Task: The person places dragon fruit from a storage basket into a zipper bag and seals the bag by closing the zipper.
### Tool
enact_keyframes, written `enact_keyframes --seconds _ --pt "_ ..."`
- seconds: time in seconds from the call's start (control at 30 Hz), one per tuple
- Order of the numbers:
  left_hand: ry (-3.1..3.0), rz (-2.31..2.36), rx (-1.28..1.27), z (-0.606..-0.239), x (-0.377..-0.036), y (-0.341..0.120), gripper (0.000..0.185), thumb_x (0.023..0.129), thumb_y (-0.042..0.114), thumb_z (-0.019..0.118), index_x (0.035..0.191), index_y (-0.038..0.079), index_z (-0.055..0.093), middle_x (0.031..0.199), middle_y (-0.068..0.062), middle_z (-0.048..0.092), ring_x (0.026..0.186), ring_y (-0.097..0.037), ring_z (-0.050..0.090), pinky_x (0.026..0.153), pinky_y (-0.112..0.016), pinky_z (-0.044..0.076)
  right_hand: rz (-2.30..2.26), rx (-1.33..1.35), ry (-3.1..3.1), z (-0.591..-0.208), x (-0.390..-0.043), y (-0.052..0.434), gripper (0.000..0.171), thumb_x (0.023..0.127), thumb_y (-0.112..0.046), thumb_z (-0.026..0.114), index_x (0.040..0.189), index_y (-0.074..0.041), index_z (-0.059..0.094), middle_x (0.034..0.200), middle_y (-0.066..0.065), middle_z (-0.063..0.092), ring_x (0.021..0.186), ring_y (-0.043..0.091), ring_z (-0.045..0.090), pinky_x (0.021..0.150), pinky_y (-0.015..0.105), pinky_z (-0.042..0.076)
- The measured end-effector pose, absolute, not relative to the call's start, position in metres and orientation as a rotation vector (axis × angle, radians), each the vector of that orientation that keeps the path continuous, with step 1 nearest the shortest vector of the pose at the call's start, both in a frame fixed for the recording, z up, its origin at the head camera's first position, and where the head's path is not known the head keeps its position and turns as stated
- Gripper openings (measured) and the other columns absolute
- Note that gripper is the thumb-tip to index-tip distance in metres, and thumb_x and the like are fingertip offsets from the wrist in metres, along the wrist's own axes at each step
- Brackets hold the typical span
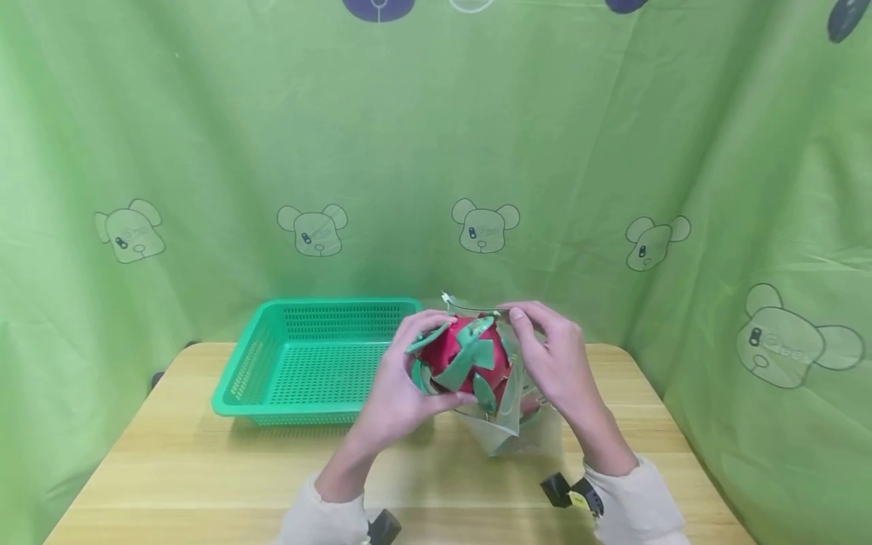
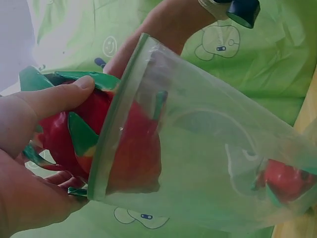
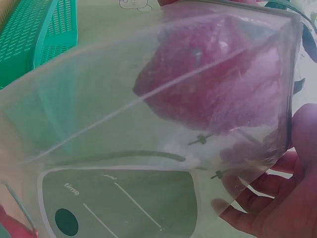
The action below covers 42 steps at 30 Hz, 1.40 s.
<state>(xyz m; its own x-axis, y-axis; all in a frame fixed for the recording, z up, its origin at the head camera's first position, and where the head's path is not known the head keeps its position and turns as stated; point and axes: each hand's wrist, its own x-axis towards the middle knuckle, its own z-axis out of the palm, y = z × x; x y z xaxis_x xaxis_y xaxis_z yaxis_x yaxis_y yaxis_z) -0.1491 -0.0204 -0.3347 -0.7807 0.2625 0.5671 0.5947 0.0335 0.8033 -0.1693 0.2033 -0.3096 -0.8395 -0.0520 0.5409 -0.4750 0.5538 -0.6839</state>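
My left hand [image 1: 391, 393] grips a red dragon fruit [image 1: 444, 350] with green leaf-like scales, fingers over the far side and thumb along the near side. The fruit sits partly inside the mouth of a clear zip bag [image 1: 500, 439]; in the left wrist view its front end shows through the plastic. With thumb and fingers, my right hand [image 1: 559, 359] pinches the rim of the bag on the right. Lower in the bag lies another red and green fruit [image 2: 286, 179], blurred by the plastic.
A green plastic basket [image 1: 327, 371] stands at the back left of the wooden table [image 1: 197, 469], close to the bag. Behind and on both sides hangs a green curtain [image 1: 402, 151] with bear-head prints.
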Motion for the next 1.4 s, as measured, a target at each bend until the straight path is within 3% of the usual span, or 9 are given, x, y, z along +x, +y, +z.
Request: enact_keyframes --seconds 0.3,0.6,1.03,1.4 --pt "-2.135 -1.617 -0.857 -0.336 -0.149 -0.020 0.082 0.065 0.009 0.099 0.137 0.021 0.061 0.144 0.001 0.048 0.131 -0.018 0.049 0.104 -0.040 0.051 1.222 0.429 -2.320 -0.309 -0.167 0.204 0.029 0.108 -0.024 0.053 0.116 -0.006 0.074 0.117 0.010 0.074 0.113 0.031 0.068 0.100 0.054 0.053" --pt "-2.241 -1.419 -0.920 -0.338 -0.151 -0.018 0.084 0.062 0.008 0.100 0.137 0.017 0.061 0.147 -0.004 0.047 0.131 -0.019 0.050 0.103 -0.031 0.051 1.203 0.431 -2.321 -0.309 -0.166 0.205 0.028 0.108 -0.023 0.053 0.117 -0.006 0.074 0.113 0.009 0.074 0.110 0.029 0.069 0.099 0.053 0.053" --pt "-2.420 -1.070 -1.014 -0.330 -0.152 -0.013 0.086 0.060 0.009 0.100 0.135 0.013 0.060 0.153 -0.003 0.048 0.141 -0.022 0.042 0.112 -0.043 0.043 1.188 0.444 -2.353 -0.308 -0.163 0.211 0.029 0.108 -0.024 0.052 0.119 -0.005 0.072 0.116 0.011 0.073 0.112 0.033 0.068 0.099 0.056 0.053" --pt "-2.552 -0.709 -0.986 -0.325 -0.152 -0.002 0.089 0.062 0.013 0.100 0.140 0.011 0.057 0.150 -0.005 0.053 0.139 -0.025 0.048 0.115 -0.043 0.041 1.139 0.491 -2.374 -0.307 -0.159 0.211 0.029 0.109 -0.023 0.051 0.121 -0.007 0.072 0.117 0.009 0.073 0.110 0.030 0.067 0.093 0.054 0.055"
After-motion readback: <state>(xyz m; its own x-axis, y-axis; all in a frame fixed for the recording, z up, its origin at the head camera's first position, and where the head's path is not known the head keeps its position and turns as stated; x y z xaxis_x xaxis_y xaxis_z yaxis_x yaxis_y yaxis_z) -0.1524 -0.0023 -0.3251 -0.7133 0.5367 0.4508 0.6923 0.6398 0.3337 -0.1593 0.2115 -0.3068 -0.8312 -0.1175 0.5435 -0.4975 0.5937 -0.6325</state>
